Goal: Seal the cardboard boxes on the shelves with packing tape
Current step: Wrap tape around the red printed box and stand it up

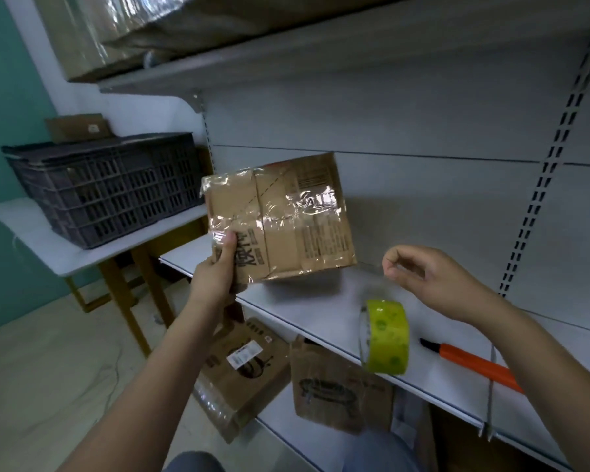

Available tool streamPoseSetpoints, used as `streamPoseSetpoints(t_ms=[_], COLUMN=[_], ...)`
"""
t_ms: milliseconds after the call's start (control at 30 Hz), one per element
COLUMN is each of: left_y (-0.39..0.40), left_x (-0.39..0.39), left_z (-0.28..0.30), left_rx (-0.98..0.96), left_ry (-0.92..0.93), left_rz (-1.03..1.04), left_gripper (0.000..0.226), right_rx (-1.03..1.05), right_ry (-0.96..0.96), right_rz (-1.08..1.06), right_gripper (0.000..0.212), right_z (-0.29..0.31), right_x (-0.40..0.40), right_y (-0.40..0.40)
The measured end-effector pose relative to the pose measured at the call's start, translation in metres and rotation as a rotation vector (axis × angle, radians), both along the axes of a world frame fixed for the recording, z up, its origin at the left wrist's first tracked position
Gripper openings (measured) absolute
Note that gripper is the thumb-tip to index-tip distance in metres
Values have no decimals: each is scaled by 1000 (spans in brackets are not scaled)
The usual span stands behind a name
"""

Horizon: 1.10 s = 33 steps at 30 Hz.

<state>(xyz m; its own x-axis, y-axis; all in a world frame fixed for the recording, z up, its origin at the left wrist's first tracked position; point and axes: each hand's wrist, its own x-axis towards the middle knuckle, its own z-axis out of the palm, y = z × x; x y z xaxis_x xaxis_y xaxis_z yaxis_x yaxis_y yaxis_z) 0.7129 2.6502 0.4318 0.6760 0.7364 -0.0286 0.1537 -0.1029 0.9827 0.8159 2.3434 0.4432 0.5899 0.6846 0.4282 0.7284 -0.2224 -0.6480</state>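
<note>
A white metal shelving unit with slotted uprights fills the right and far side of the scene, its upper shelf carrying a large plastic-wrapped bundle. To the left, a white-topped table on wooden legs holds a dark slatted plastic crate, with a small brown box just behind it against the teal wall.

Above the near left end of the middle shelf, a person's left hand grips a cardboard box by its lower left corner, thumb pressed on the printed face and fingers curled behind. The box is lifted off the shelf and tilted, its face crossed by wrinkled, shiny bands of clear tape.

On the level below, two more cardboard boxes lie near the person's knees: one with a white label to the left, one with a dark printed drawing to its right.

The right hand hovers over the shelf to the right of the lifted box, fingers curled with thumb and forefinger drawn together; whether they pinch a strand of tape cannot be told.

A yellow-green roll of packing tape stands on edge at the shelf's near lip, just below that hand. An orange-handled tool with a black tip lies flat on the shelf to its right.
</note>
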Motion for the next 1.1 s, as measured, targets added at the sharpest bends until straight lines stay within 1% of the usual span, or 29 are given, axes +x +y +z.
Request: streamPoseSetpoints(t_ms=[67,167,300,367,433,467,500,567,600,633,700,733,767,800,833,867,900,933,967,1000,1033,1067,1100], left_y=[5,4,-12,-21,-32,-39,-46,-59,-63,-65,-66,-68,-73,-77,-86,-97,-112,-128,-144,-159,-170,-178,-180], left_x=[-2,0,6,7,9,11,16,30,38,46,64,69,68,65,57,46,35,24,16,13,12,13,14], left_z=[15,35,58,67,74,76,78,75,74,71,64,60,58,55,51,47,44,40,38,35,30,26,24], left_rx=[69,166,165,156,149,151,177,259,294,317,302,303,357,460,566,628,583,463,334,238,191,179,180], left_ry=[4,-16,-77,-123,-184,-207,-208,-172,-140,-97,-4,49,92,76,-21,-184,-312,-389,-393,-355,-293,-245,-225], left_rz=[29,48,8,-10,-40,-65,-99,-159,-172,-186,-229,-237,-211,-139,-61,-33,-91,-218,-366,-486,-572,-633,-665], left_gripper=[65,61,52,48,44,42,39,33,30,27,25,34,48,56,54,46,40,41,50,60,64,59,45], right_rx=[97,226,412,547,639,626,579,396,323,260,161,99,31,-12,-44,-67,-93,-121,-140,-140,-131,-111,-93], right_ry=[77,127,221,343,452,446,413,317,243,177,55,-23,-92,-135,-158,-174,-188,-203,-222,-243,-255,-265,-274], right_rz=[44,95,64,98,108,71,13,-87,-159,-230,-344,-392,-440,-467,-480,-482,-475,-458,-445,-434,-428,-420,-421], right_gripper=[19,12,18,11,40,47,44,18,16,20,20,20,20,20,19,16,13,10,8,8,8,9,9], right_z=[9,22,31,42,56,64,73,88,93,99,105,108,110,110,111,110,110,109,107,106,104,102,99], right_x=[-6,-14,-17,-22,-19,-18,-18,-18,-17,-19,-21,-23,-25,-25,-26,-26,-27,-27,-29,-30,-33,-35,-37], right_y=[7,16,17,10,-4,-12,-19,-31,-36,-39,-43,-43,-42,-42,-40,-38,-36,-33,-30,-26,-23,-20,-17])
